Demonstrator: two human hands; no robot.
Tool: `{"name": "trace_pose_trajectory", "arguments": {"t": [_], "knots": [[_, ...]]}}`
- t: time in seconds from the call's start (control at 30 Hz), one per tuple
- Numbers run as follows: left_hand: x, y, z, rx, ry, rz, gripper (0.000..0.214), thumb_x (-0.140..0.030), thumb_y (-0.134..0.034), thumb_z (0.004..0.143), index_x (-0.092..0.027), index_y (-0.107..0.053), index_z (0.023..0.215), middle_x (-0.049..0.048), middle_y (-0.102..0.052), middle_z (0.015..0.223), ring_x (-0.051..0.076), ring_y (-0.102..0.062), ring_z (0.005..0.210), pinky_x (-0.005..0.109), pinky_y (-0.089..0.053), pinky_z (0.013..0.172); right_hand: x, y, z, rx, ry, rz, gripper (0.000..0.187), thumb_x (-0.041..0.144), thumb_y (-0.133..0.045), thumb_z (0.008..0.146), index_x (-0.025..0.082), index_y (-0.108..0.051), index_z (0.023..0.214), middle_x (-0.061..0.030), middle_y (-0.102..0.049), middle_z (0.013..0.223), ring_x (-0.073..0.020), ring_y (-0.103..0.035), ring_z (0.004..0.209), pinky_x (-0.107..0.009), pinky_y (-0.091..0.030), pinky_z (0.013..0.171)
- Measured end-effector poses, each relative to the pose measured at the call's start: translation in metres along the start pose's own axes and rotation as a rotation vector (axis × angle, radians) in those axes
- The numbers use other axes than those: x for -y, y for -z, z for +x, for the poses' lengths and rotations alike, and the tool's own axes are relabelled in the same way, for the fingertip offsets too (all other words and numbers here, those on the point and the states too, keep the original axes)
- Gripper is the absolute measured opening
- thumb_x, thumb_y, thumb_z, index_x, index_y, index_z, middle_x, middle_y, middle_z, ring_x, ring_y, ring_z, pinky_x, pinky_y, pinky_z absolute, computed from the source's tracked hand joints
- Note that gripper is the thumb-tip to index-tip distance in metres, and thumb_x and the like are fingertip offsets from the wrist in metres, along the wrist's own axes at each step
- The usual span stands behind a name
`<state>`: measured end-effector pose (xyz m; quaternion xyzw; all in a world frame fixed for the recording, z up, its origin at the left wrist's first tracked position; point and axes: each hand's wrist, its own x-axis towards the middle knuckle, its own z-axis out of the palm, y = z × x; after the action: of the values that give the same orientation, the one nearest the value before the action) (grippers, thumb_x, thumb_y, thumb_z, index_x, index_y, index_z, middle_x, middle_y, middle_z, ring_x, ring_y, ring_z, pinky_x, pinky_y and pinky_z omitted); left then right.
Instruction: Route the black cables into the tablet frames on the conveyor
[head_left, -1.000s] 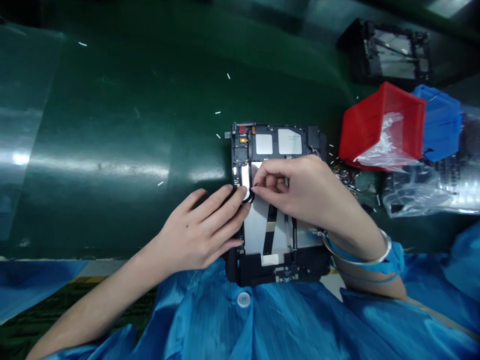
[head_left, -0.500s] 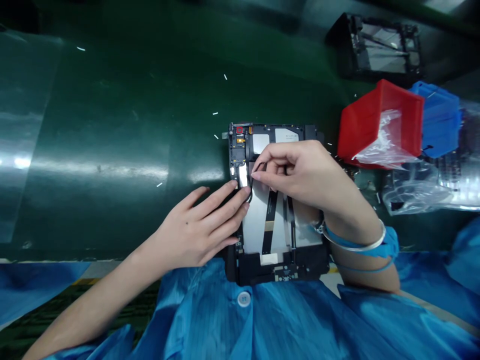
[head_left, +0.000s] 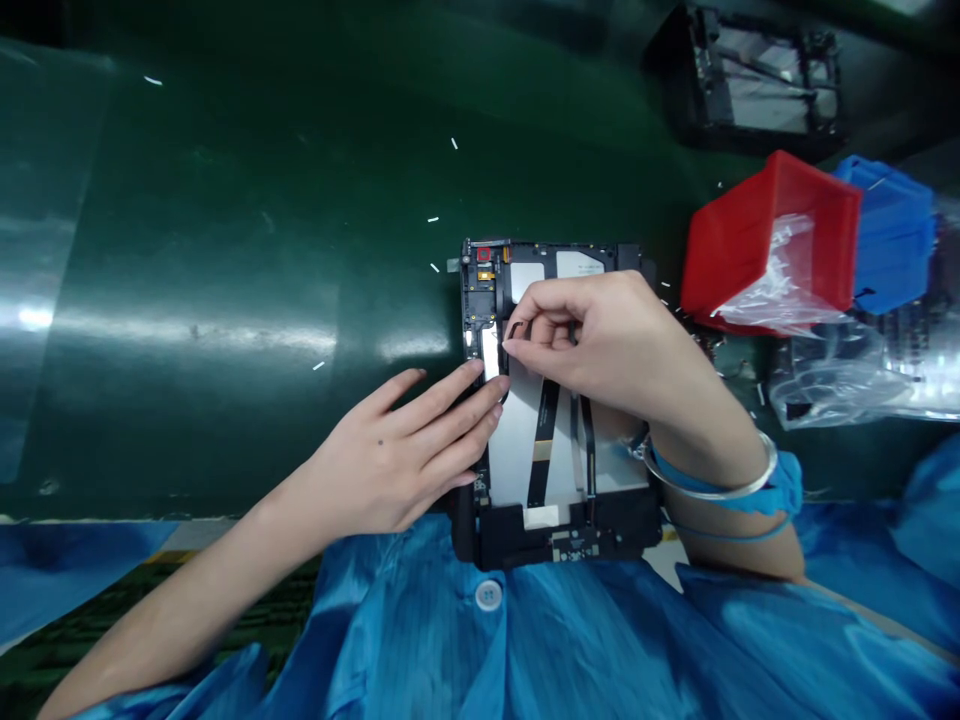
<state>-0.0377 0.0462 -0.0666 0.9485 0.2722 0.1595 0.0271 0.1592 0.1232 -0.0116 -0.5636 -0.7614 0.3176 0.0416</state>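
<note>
An opened tablet-like device [head_left: 517, 450] lies at the front edge of the green table, its silver batteries, black flat cables and circuit parts bare. Across its left edge my left hand [head_left: 409, 450] rests with fingers spread, the fingertips touching the inner frame near a thin black cable. My right hand [head_left: 600, 335] is above the device's middle, thumb and forefinger pinched on the thin black cable [head_left: 517, 328]. The other fingers are curled in. Part of the cable is hidden by both hands. A black flat ribbon cable [head_left: 544, 430] runs down the battery below my right hand.
A red bin [head_left: 727, 245] holding a clear plastic bag stands at the right, against a blue bin [head_left: 892, 240]. Behind them are stacked similar devices [head_left: 765, 90]. Clear plastic bags [head_left: 832, 370] lie in front of the bins. Small white slivers [head_left: 319, 366] are scattered on the table.
The view has shifted slightly. My left fingertips sit a little farther over the cable along the frame; my right hand keeps its pinch at nearly the same spot.
</note>
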Motion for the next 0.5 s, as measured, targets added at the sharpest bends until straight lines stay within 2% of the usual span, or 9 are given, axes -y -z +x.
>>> {"name": "trace_pose_trajectory", "arguments": {"t": [0.37,0.5], "knots": [[0.001,0.004,0.004,0.014,0.003,-0.029,0.042,-0.035,-0.036,0.098,-0.013,-0.059,0.125,0.0113,-0.055,0.136,0.03,-0.049,0.128,0.043,-0.045,0.096,0.002,-0.005,-0.004,-0.05,0.025,-0.083,0.012,0.013,-0.058,0.074,0.022,-0.063,0.068,0.0022,-0.059,0.058,-0.0131,-0.053,0.058,-0.027,-0.033,0.057],[0.004,0.006,0.011,-0.011,0.006,-0.041,0.044,-0.037,-0.034,0.099,-0.01,-0.06,0.122,0.0126,-0.058,0.132,0.031,-0.052,0.124,0.045,-0.043,0.096,0.002,-0.003,-0.019,-0.253,0.023,-0.203,0.007,0.023,-0.062,0.08,0.022,-0.067,0.084,0.0014,-0.059,0.057,-0.0141,-0.054,0.058,-0.027,-0.031,0.057]]}}
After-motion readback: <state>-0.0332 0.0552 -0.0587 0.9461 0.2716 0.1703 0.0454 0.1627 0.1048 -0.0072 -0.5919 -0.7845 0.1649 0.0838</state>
